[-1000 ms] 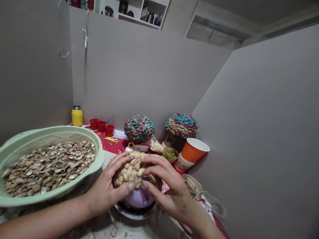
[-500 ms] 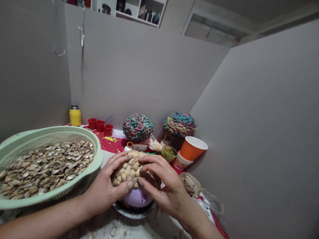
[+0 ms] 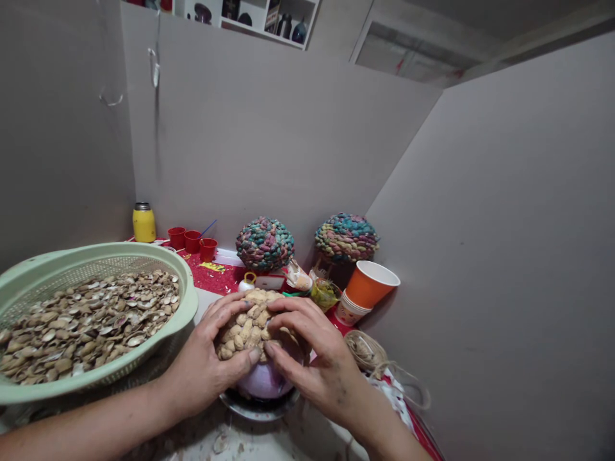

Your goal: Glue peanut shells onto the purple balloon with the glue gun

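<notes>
Tan peanut shells cover the upper part of a rounded form (image 3: 247, 330), and its lower part shows a smooth pale purple surface. It rests in a shallow bowl (image 3: 262, 413) on the table. My left hand (image 3: 214, 349) curves around the left side, thumb near the lower edge of the shells and fingertips on top. From the right, my right hand (image 3: 312, 346) cups the form with bent fingers and thumb pressing against the shells. The far side of the form and part of its right side are hidden by my hands.
A green colander (image 3: 189, 307) of empty shells stands at left. Red cups (image 3: 209, 250), a yellow bottle (image 3: 144, 224) and two colourful shell-covered domes (image 3: 265, 243) are behind. To the right are an orange paper cup (image 3: 368, 288) and a twine coil (image 3: 365, 352).
Both hands stay on the peanut-covered form with almost the same grip. The view has shifted very slightly.
</notes>
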`<action>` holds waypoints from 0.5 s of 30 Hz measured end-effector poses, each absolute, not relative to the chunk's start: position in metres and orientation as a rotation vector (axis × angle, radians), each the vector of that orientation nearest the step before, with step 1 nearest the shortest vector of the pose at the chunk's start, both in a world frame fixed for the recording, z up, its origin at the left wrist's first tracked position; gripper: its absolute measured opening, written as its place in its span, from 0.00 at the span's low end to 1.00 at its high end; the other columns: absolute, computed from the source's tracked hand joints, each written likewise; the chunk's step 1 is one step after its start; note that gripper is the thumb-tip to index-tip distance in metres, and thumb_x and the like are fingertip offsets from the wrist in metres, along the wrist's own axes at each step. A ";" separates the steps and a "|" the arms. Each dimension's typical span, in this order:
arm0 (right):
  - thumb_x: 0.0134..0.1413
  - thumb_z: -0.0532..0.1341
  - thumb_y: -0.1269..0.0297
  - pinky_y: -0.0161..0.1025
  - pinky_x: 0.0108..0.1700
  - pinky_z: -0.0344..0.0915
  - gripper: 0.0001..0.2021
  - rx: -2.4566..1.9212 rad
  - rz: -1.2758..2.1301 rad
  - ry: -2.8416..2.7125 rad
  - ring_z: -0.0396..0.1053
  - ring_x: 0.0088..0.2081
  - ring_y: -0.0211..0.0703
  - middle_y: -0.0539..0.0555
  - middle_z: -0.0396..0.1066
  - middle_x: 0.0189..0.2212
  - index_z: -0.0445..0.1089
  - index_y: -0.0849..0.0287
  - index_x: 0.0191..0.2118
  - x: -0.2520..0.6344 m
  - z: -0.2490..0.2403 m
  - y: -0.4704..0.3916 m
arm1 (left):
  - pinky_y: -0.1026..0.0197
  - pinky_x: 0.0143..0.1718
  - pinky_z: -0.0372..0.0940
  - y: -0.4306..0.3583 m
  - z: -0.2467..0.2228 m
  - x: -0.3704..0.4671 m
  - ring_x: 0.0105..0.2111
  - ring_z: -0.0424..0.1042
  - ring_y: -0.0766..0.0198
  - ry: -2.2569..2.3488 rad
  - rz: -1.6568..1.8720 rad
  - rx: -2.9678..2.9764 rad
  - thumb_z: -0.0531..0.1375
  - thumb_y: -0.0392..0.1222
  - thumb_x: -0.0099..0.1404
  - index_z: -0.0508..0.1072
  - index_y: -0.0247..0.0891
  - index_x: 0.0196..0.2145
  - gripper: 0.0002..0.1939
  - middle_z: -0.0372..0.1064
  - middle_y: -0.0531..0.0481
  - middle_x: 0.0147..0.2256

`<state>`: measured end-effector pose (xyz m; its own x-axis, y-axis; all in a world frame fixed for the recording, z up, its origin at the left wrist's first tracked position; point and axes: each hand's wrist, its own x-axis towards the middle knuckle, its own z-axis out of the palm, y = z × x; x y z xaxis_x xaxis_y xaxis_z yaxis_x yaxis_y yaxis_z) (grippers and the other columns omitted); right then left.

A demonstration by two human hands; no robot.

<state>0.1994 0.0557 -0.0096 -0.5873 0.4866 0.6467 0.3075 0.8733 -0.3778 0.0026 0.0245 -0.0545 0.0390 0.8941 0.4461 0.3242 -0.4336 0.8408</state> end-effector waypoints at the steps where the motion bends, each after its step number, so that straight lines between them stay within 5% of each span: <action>1: 0.57 0.60 0.74 0.47 0.53 0.65 0.08 -0.568 0.289 -2.244 0.65 0.52 0.48 0.57 0.68 0.47 0.67 0.55 0.41 0.199 -0.010 0.056 | 0.43 0.61 0.56 0.025 -0.055 0.002 0.59 0.63 0.47 1.222 1.405 1.798 0.65 0.42 0.57 0.70 0.42 0.50 0.22 0.64 0.41 0.59; 15: 0.56 0.61 0.74 0.48 0.53 0.65 0.09 -0.580 0.321 -2.217 0.65 0.52 0.49 0.57 0.68 0.48 0.67 0.56 0.42 0.199 -0.011 0.056 | 0.42 0.62 0.55 0.025 -0.053 0.003 0.59 0.62 0.48 1.219 1.377 1.773 0.64 0.42 0.58 0.70 0.41 0.50 0.21 0.63 0.40 0.59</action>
<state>0.1986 0.0562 -0.0109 -0.5709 0.5051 0.6473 0.3006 0.8622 -0.4077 0.0028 0.0246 -0.0528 0.0501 0.9055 0.4213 0.3087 -0.4152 0.8557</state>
